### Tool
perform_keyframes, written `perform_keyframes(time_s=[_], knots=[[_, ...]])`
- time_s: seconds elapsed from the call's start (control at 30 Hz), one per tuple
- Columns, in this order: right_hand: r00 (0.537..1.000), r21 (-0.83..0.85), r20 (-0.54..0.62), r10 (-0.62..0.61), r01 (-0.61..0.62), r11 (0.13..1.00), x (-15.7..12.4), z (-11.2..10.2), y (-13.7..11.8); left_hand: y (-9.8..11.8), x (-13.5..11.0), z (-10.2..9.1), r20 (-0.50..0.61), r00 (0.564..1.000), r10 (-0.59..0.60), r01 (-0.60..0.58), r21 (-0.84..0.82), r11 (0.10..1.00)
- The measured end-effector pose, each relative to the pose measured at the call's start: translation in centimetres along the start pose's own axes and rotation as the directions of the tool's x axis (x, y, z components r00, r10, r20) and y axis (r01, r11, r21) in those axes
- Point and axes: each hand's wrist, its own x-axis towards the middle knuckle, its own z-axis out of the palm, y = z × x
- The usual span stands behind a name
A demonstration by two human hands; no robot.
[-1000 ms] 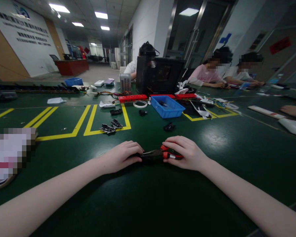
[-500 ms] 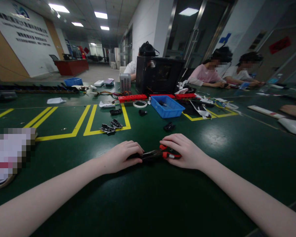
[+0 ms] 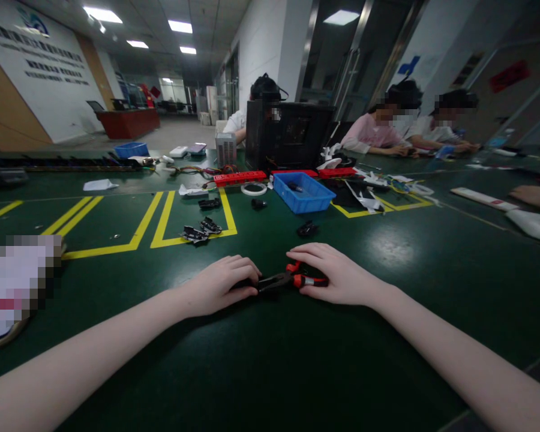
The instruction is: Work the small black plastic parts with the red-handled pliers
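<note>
My right hand (image 3: pixel 335 275) is closed round the red-handled pliers (image 3: pixel 276 280), low over the green table. The jaws point left, towards my left hand (image 3: pixel 222 283). Thumb and fingers of that hand are pinched together on a small black part (image 3: pixel 243 283), mostly covered by the fingers. The plier tips reach the left fingertips; whether they bite on the part I cannot tell. Beyond my hands lie a black plastic piece (image 3: pixel 306 228), another short black piece (image 3: pixel 259 204) and several black-and-silver pieces (image 3: pixel 194 234) by a yellow-taped rectangle.
A blue bin (image 3: pixel 303 193) stands ahead, before red power strips (image 3: pixel 239 178) and a black computer case (image 3: pixel 288 135). A roll of white tape (image 3: pixel 254 189) lies nearby. At left is a blurred-out flat object (image 3: pixel 18 288). Co-workers sit across the table; another person's hand (image 3: pixel 533 195) is at right.
The view has shifted slightly. The pliers' red handles look a little further apart, and my right hand sits slightly further left. My left hand keeps its pinch.
</note>
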Motion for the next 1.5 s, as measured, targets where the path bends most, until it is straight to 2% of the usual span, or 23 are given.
perform_keyframes(time_s=[0.1, 0.23, 0.37, 0.47, 0.6, 0.9, 1.3, 1.5], knots=[[0.999, 0.015, 0.039, 0.031, -0.031, 0.999, -0.3, 0.0, 0.3, 0.0, 0.0, 0.0, 0.0, 1.0, 0.003, -0.003, 0.001, 1.0], [0.999, -0.037, 0.034, 0.011, -0.01, 0.999, -0.4, 0.3, 0.5, 0.1, 0.0, -0.1, -0.007, 1.0, -0.001, 0.001, -0.004, 1.0], [0.995, -0.156, -0.042, -0.093, 0.086, 0.984, -0.4, 0.2, 0.7, 0.1, 0.1, 0.0, -0.02, 1.0, -0.004, 0.003, -0.018, 1.0], [0.969, -0.272, -0.145, -0.202, 0.157, 0.949, -0.4, -0.2, 0.9, 0.0, 0.1, 0.0, -0.019, 1.0, 0.011, -0.011, -0.017, 1.0], [0.934, -0.36, -0.249, -0.256, 0.156, 0.92, -0.4, -0.8, 1.0, -0.2, 0.0, 0.0, -0.02, 0.999, 0.026, -0.027, -0.013, 1.0], [0.896, -0.404, -0.297, -0.33, 0.195, 0.894, -0.5, -0.8, 0.7, -0.1, 0.0, 0.0, -0.026, 0.999, 0.032, -0.033, -0.013, 0.999], [0.881, -0.452, -0.342, -0.328, 0.152, 0.879, -0.5, -0.7, 0.2, 0.2, -0.1, -0.1, -0.023, 1.0, 0.021, -0.021, 0.007, 1.0], [0.889, -0.409, -0.37, -0.271, 0.107, 0.906, -0.5, -0.6, 0.4, -0.1, -0.1, 0.0, -0.025, 0.999, 0.023, -0.023, 0.006, 1.0]])
